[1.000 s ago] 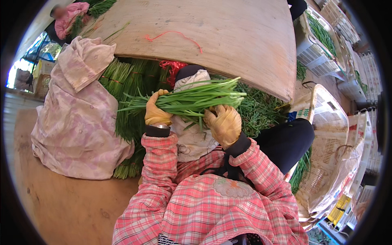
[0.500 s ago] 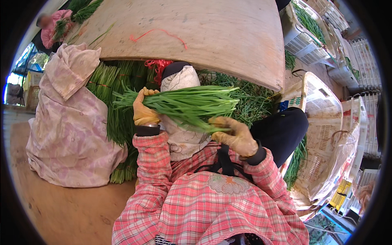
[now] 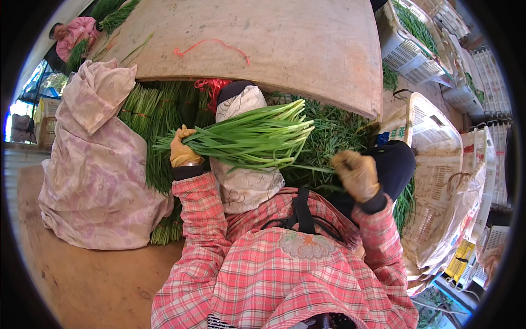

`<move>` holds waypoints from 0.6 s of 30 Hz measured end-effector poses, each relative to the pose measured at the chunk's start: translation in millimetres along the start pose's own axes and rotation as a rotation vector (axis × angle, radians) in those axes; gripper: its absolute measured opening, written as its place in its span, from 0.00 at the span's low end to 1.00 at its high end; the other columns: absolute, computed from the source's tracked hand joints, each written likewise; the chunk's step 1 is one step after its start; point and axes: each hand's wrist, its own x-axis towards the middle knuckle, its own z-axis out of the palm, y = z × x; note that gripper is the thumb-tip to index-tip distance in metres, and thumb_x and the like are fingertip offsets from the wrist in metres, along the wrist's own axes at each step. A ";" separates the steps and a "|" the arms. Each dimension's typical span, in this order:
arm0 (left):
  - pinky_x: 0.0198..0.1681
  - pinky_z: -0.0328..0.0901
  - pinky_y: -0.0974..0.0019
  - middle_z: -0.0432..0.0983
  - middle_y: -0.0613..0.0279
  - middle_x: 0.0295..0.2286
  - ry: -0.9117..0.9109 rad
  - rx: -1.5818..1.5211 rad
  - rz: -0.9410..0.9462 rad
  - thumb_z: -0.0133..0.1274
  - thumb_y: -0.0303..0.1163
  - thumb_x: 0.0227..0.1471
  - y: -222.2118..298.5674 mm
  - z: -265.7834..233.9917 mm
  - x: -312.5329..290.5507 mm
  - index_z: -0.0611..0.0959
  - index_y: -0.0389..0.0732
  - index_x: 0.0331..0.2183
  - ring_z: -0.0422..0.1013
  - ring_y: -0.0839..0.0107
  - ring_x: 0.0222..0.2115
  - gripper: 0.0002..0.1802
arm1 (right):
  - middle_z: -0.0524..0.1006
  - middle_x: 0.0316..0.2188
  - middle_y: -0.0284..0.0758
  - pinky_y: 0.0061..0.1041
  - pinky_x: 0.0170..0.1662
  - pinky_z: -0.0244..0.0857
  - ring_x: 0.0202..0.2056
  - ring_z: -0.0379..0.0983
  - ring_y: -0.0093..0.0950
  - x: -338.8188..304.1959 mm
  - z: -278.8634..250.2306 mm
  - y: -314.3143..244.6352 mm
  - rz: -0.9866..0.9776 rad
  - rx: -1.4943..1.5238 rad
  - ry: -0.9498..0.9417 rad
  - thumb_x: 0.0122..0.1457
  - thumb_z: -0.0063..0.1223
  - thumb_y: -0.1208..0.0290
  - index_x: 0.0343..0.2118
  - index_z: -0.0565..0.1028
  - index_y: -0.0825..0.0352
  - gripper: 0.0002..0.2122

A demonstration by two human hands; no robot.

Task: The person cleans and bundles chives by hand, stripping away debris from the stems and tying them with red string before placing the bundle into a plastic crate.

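My gloved left hand is closed around the leafy end of a bunch of green garlic chives, which lies across my lap with its pale cut ends fanned out to the right. My gloved right hand, slightly blurred, is off the bunch to the right with its fingers curled. A single chive leaf stretches from the lower side of the bunch to these fingers. Under the bunch, a whitish cloth covers my leg.
Tied chive bundles stand at left, partly behind a floral cloth. Loose green leaves lie beyond my lap. A wooden board with a red string spans ahead. White crates line the right. Another person sits far left.
My right hand has moved right, away from the bunch, with a leaf stretched toward it. The bunch's cut ends have swung up and spread apart. My left hand has shifted slightly left and down.
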 end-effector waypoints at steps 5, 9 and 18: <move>0.41 0.65 0.70 0.71 0.63 0.28 -0.229 0.457 0.193 0.41 0.24 0.56 -3.1 -18.4 0.9 0.74 0.34 0.32 0.68 0.72 0.31 0.07 | 0.71 0.44 0.41 0.31 0.42 0.66 0.42 0.70 0.38 32.4 -12.9 -18.3 -0.258 -0.546 0.043 0.40 0.64 0.65 0.48 0.68 0.66 0.29; 0.43 0.63 0.70 0.69 0.65 0.27 -0.165 -0.164 -0.185 0.44 0.24 0.54 3.0 -11.2 -1.9 0.75 0.35 0.30 0.67 0.72 0.33 0.05 | 0.72 0.45 0.39 0.35 0.44 0.64 0.43 0.69 0.40 55.8 44.3 -64.9 -0.537 -0.476 0.035 0.40 0.63 0.70 0.45 0.70 0.66 0.25; 0.46 0.66 0.68 0.74 0.54 0.41 -0.191 0.877 0.276 0.48 0.28 0.54 -11.4 -42.8 16.9 0.75 0.30 0.42 0.71 0.70 0.40 0.14 | 0.76 0.28 0.34 0.18 0.31 0.62 0.26 0.69 0.20 64.0 47.0 -33.8 0.123 0.987 0.329 0.61 0.47 0.70 0.33 0.76 0.72 0.10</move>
